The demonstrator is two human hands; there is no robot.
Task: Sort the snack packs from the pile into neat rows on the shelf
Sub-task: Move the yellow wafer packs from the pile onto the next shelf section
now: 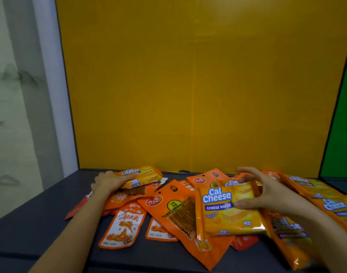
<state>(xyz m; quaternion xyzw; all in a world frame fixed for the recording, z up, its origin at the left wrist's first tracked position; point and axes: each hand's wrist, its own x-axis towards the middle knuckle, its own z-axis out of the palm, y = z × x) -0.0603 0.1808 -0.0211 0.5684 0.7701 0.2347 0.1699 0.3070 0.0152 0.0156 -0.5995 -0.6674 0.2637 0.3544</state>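
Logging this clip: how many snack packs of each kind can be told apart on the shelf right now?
Cal Cheese wafer packs: at least 6
Orange hang-hole pouches: 2
Orange-and-white pouches: 2
Red packs, mostly covered: 2
Total: at least 12; overlaps may hide more.
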